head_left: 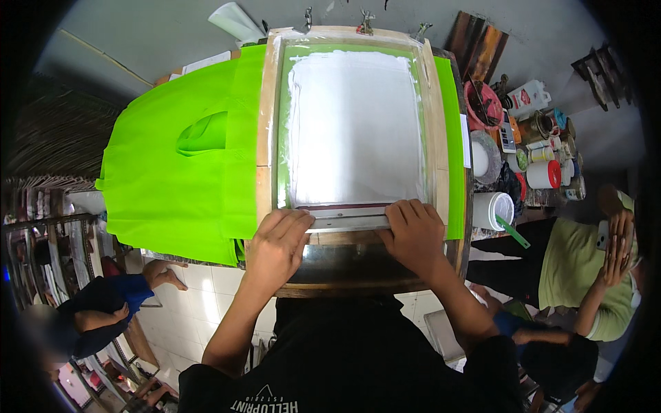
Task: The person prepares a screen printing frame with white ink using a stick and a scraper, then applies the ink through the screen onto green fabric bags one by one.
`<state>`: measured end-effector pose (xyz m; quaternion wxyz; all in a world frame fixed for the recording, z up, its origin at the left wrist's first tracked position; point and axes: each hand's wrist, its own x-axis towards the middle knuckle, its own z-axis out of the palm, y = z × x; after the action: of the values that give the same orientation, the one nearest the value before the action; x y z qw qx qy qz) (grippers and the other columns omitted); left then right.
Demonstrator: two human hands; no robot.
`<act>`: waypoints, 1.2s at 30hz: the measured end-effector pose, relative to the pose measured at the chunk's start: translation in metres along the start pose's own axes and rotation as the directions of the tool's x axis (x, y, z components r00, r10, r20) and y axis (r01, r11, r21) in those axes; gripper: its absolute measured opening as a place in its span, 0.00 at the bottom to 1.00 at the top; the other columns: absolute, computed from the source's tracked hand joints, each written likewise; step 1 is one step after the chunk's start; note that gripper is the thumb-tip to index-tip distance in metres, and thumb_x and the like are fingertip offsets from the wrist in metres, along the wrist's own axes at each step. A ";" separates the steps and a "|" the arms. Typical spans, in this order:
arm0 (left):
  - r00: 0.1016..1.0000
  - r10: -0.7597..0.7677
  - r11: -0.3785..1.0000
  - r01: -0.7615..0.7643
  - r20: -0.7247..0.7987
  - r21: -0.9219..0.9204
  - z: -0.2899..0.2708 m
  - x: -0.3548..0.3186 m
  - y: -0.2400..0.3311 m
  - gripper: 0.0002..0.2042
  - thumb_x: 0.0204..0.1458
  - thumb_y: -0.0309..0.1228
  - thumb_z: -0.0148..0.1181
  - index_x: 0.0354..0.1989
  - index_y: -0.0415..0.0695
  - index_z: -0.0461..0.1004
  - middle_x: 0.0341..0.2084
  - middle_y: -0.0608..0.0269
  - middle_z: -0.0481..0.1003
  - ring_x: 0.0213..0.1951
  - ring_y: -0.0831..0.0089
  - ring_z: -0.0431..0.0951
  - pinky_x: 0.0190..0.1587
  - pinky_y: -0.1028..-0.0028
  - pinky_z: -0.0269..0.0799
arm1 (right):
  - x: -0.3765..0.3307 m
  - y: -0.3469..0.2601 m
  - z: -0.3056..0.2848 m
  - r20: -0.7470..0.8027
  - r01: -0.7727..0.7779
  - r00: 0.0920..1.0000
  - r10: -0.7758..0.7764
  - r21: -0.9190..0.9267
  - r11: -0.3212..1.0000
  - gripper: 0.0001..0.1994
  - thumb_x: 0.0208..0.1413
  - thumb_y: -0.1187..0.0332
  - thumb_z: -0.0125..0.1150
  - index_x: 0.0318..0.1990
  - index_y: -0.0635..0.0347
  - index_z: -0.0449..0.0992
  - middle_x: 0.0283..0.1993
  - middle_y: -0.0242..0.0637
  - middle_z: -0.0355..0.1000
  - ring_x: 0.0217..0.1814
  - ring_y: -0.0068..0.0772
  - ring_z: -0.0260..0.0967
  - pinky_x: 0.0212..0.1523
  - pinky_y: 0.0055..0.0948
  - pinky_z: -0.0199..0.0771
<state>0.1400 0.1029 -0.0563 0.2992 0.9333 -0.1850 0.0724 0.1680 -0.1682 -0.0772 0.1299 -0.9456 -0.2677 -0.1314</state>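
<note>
A wooden-framed printing screen point(264, 138) lies over bright green fabric on the table, its mesh covered with white ink point(354, 124). Across the near end of the mesh rests a long squeegee point(348, 220) with a metal holder and a dark blade edge. My left hand point(278, 249) is closed round its left end, fingers over the top. At the other end my right hand point(415, 234) grips it the same way, thumb on the near side. The undersides of both hands' fingers are hidden.
Green fabric bags point(165, 172) are stacked left of the screen. Metal clamps point(365, 25) line its far edge. At right stand a white tub point(492, 210) with a green spatula point(513, 233), a pink basin point(483, 104) and several jars. Other people are at both sides.
</note>
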 end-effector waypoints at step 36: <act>0.992 -0.122 0.991 0.124 0.038 -0.042 0.000 0.301 -0.131 0.19 0.56 0.36 0.67 0.50 0.35 0.80 0.36 0.41 0.82 0.39 0.52 0.83 0.47 0.61 0.75 | 0.259 0.163 0.040 0.036 -0.092 0.995 0.093 -0.032 0.995 0.29 0.56 0.38 0.60 0.40 0.59 0.82 0.33 0.48 0.79 0.41 0.54 0.77 0.41 0.50 0.72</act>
<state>0.4679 0.1103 -0.0524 0.3205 0.9371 -0.1340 0.0332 0.4763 -0.1679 -0.0606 0.1167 -0.9612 -0.2238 -0.1113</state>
